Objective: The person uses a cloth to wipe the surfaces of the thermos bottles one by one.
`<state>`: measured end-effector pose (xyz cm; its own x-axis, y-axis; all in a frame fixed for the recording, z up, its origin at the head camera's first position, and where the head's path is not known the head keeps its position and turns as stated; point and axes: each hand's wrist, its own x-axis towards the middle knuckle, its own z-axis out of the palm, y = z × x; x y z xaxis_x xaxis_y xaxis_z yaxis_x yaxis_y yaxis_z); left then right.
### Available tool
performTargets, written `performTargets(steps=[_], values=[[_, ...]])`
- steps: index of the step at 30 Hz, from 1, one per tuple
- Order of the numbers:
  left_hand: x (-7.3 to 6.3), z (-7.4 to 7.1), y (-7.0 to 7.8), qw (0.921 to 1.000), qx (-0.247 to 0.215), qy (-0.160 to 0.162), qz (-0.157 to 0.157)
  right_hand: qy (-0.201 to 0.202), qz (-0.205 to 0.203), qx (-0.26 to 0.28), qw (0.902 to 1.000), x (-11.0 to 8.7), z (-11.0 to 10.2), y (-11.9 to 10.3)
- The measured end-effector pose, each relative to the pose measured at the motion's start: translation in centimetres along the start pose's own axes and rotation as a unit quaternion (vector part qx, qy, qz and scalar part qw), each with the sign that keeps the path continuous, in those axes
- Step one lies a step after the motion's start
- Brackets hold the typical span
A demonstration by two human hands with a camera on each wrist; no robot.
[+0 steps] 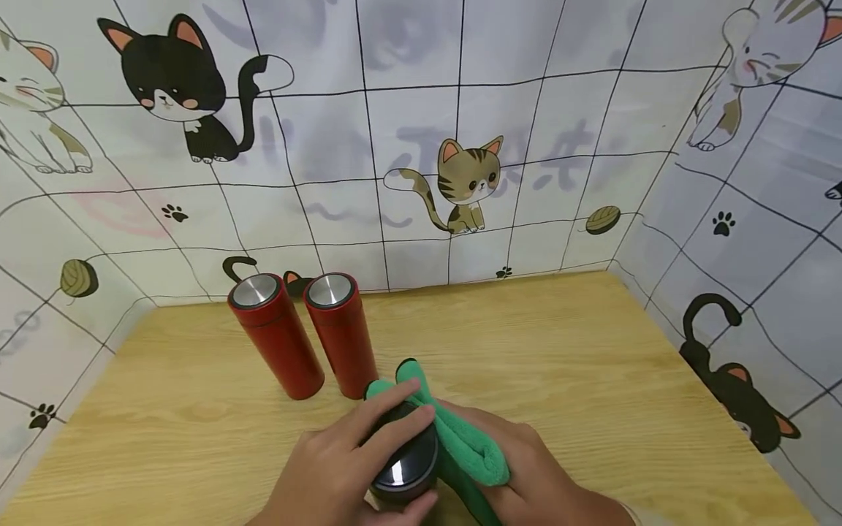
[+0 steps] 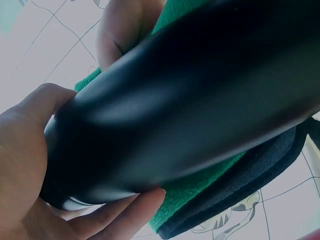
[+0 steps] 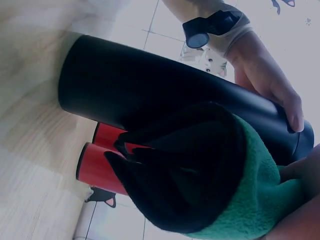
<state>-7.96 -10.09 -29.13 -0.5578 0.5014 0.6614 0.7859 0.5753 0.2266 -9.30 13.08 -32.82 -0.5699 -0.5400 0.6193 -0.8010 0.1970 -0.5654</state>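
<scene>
A black thermos flask (image 1: 409, 460) stands close in front of me, its shiny round lid facing up in the head view. My left hand (image 1: 342, 456) grips it around the top, thumb on one side and fingers on the other. On the flask's right, my right hand (image 1: 520, 460) holds a folded green cloth (image 1: 470, 442) with dark edging against its side. The left wrist view shows the cloth (image 2: 192, 192) passing behind the flask's body (image 2: 170, 105). In the right wrist view the flask's base (image 3: 70, 75) is down at the tabletop, and the cloth hangs in loose folds.
Two red thermos flasks (image 1: 279, 340) (image 1: 342, 336) with silver lids stand side by side behind my left hand. The light wooden table (image 1: 526, 336) is bounded by white cloth walls (image 1: 421, 109) printed with cats and grid lines. A dark watch-like device (image 3: 210, 27) sits on my left wrist.
</scene>
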Motion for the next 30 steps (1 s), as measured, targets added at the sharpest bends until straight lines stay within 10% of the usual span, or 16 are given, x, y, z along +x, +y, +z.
performTargets(steps=[13,18,30], values=[[-1.5,-0.9,1.6,0.9856,0.144,0.012,-0.088,0.030,-0.046,0.022,0.9982,2.6,1.1,0.2],[-1.2,-0.3,1.6,0.9895,0.121,0.007,-0.079,0.055,-0.087,-0.005,0.9947,1.6,1.1,0.6],[-0.8,0.8,0.9,0.9942,0.088,0.010,-0.061,0.030,-0.020,-0.079,0.9963,0.3,0.1,-0.7]])
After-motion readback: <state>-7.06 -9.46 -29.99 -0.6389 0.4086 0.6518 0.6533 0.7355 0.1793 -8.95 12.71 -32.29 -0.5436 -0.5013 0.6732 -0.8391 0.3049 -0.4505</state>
